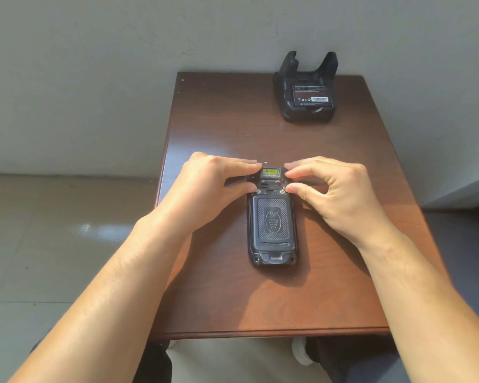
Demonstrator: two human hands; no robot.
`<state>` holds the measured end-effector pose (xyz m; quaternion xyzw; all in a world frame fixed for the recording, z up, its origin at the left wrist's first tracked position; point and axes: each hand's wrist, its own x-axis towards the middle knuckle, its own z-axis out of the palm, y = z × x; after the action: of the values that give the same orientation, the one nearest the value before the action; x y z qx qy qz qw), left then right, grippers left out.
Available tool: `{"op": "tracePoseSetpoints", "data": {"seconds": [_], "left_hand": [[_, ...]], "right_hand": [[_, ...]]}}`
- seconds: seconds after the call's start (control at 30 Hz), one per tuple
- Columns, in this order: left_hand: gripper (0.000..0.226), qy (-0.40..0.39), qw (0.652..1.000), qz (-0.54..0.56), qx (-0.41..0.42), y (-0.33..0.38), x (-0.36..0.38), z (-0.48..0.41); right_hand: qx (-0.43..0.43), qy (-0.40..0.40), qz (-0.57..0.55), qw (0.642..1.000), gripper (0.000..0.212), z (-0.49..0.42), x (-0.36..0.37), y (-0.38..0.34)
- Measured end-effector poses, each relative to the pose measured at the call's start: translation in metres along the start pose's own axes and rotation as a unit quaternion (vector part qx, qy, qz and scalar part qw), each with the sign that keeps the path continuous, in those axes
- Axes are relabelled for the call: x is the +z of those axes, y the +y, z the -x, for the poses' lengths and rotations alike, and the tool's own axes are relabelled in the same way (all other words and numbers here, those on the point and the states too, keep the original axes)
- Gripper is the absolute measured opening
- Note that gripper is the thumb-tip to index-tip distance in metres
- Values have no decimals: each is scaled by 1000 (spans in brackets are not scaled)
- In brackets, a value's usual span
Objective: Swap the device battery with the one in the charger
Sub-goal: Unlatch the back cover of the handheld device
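Two latch screws sit at the far end of the device (271, 217), lying face-down mid-table (205, 120). Left hand (213, 189) and right hand (332, 192) pinch that end, one per side, fingertips on the latches. Feels rigid, hard plastic, probably hefty; textured battery cover (273, 219) should grip fine. Charger (306, 89), spare battery (311, 95) seated, sits well beyond the device, right. Glossy wood, plain wall, tiled floor.
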<state>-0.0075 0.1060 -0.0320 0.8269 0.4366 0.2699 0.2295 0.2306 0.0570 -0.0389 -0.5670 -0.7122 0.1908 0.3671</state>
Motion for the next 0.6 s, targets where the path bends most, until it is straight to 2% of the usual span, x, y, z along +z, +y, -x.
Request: {"op": "tracePoseSetpoints", "data": {"seconds": [0.3, 0.6], "left_hand": [[29, 36, 997, -32, 62, -5, 5, 5], [28, 49, 993, -78, 74, -10, 12, 4]], "right_hand": [[24, 22, -36, 999, 19, 3, 5, -1], [32, 41, -34, 998, 19, 5, 8, -2]]}}
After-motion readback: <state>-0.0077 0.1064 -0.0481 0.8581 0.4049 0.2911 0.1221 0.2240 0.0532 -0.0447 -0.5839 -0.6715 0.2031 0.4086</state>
